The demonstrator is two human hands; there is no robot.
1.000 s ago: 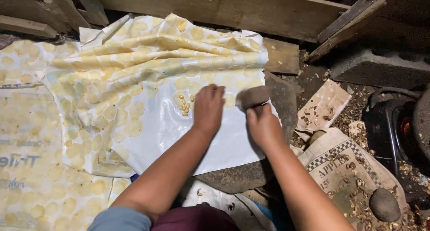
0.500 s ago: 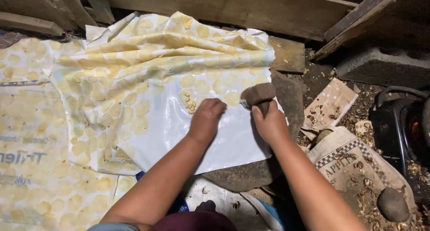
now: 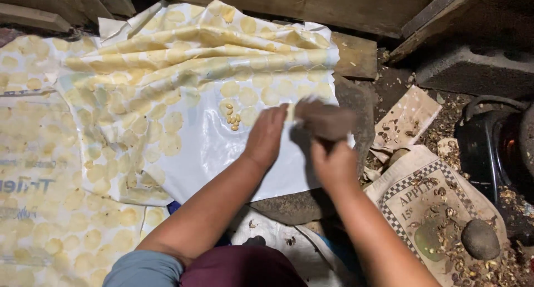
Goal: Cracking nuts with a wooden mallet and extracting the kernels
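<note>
Both hands work over a white plastic sheet printed with pale yellow discs. Right hand is closed around 1 brown stone, raised and blurred with motion, just above the sheet's right edge. Left hand lies palm down on the sheet beside it, fingers loosely extended toward the stone, gripping nothing that can be seen; whether a fingertip pins something under the stone cannot be told. Just left of that hand sits 1 small cluster of pale kernels on the white plastic, roughly 8 of them, too small to count surely.

Beneath the sheet's right side a dark flat slab shows, its edge poking out by the right wrist. Folds of the sheet bunch up along the far side against a wooden beam. To the right lie 2 printed paper bags: a torn piece and a checkered-edged one strewn with broken shells. 1 round grey stone rests on the checkered bag. Farther right stand a grey concrete block and a dark round vessel, partly cut off by the frame.
</note>
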